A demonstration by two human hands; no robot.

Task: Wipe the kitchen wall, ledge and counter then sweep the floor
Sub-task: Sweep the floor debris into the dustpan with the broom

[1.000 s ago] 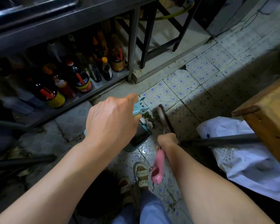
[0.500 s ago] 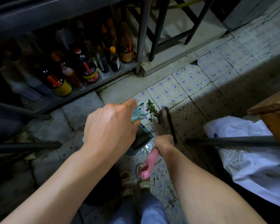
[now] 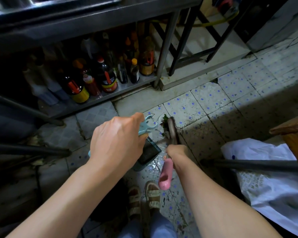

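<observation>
Your left hand (image 3: pixel 116 143) grips the dustpan (image 3: pixel 147 154), your right hand (image 3: pixel 176 151) grips the broom (image 3: pixel 165 176); green scraps (image 3: pixel 164 124) are not yet swept in.

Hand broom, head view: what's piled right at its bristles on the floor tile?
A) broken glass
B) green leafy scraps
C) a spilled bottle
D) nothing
B: green leafy scraps sit against the dark bristles of the hand broom, whose pink handle the right hand grips, while the left hand holds the light-blue dustpan just beside the pile.
</observation>
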